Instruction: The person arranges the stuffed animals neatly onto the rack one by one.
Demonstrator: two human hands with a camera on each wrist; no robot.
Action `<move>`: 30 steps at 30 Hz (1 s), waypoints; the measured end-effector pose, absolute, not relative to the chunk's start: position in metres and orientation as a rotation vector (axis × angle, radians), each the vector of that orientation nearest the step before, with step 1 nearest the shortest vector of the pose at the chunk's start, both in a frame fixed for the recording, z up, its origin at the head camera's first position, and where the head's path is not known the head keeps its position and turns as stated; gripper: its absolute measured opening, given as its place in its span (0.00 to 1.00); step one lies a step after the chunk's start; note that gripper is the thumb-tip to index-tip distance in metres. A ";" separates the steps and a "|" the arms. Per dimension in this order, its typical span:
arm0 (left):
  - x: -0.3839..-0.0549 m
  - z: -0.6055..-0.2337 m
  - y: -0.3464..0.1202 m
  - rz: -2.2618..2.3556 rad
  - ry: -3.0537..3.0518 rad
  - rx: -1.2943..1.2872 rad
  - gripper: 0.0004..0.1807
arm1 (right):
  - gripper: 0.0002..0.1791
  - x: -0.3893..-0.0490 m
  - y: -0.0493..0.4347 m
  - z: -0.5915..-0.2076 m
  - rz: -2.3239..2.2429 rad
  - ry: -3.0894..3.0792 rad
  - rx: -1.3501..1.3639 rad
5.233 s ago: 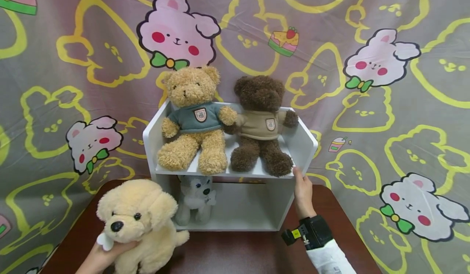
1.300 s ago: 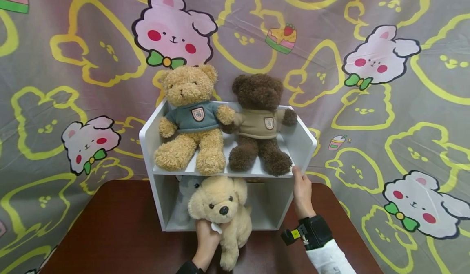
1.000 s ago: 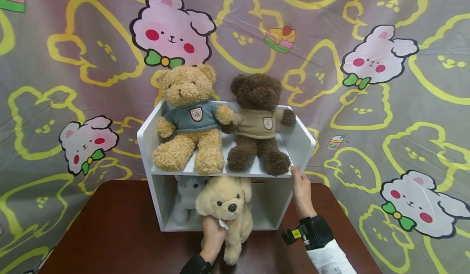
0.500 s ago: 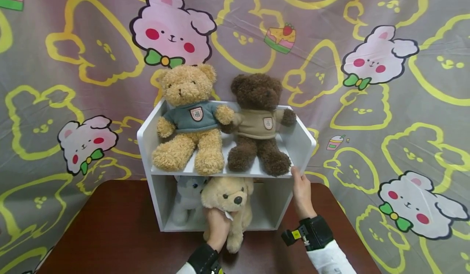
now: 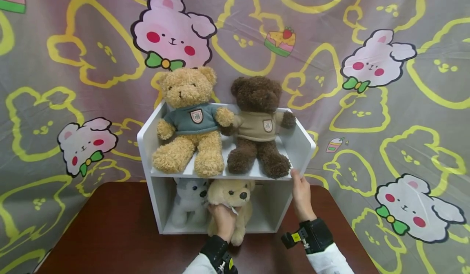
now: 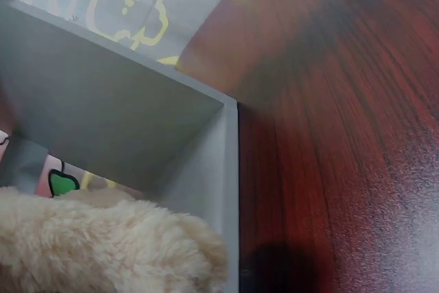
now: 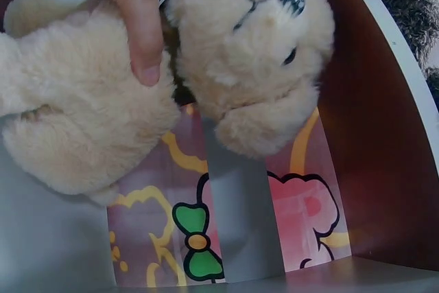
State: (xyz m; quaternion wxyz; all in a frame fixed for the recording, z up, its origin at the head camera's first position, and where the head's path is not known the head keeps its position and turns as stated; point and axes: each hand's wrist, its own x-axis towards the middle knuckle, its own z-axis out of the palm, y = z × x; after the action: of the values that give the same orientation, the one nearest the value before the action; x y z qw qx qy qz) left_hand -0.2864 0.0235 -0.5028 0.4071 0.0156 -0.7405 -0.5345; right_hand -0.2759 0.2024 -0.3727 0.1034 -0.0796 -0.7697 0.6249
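My left hand grips a cream plush puppy at the neck, under its chin; a white tag-like piece sticks out there. The puppy sits partly inside the lower compartment of a white two-tier shelf, its front paw at the front edge. In the right wrist view my left thumb presses into the puppy's fur below the head. My right hand holds the shelf's right side panel, thumb on the front edge at the middle board. A grey-and-white plush husky sits to the puppy's left, inside the compartment.
On the top tier sit a tan teddy bear in a blue sweater and a dark brown teddy bear in a beige one. The shelf stands on a dark red-brown wooden table. A patterned cloth hangs behind.
My left hand has carried the puppy from the table's left front, rightward and then back into the lower compartment. The husky is less covered than a second ago. My right hand stays put.
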 end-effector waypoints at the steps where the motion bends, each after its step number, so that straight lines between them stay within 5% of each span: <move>1: -0.288 -0.507 0.023 -1.060 -1.929 0.115 0.19 | 0.38 -0.276 0.202 -0.373 1.843 -2.268 -0.235; 12: -0.299 -0.528 0.023 -0.868 -1.959 0.184 0.33 | 0.36 -0.281 0.201 -0.375 1.832 -2.229 -0.261; 17: -0.297 -0.528 0.026 -0.871 -2.041 0.099 0.30 | 0.36 -0.281 0.201 -0.376 1.832 -2.229 -0.274; 24: -0.290 -0.518 0.034 -1.083 -2.229 -0.053 0.12 | 0.36 -0.279 0.202 -0.376 1.857 -2.214 -0.268; 30: -0.287 -0.511 0.040 -1.361 -2.258 -0.126 0.22 | 0.37 -0.278 0.202 -0.375 1.855 -2.216 -0.267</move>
State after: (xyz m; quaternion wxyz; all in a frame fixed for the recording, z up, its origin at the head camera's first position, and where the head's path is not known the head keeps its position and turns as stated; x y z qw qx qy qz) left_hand -0.2874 0.0397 -0.5115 0.2483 -0.0462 -0.8287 -0.4994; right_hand -0.2784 0.2019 -0.3746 0.1193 -0.0913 -0.7580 0.6347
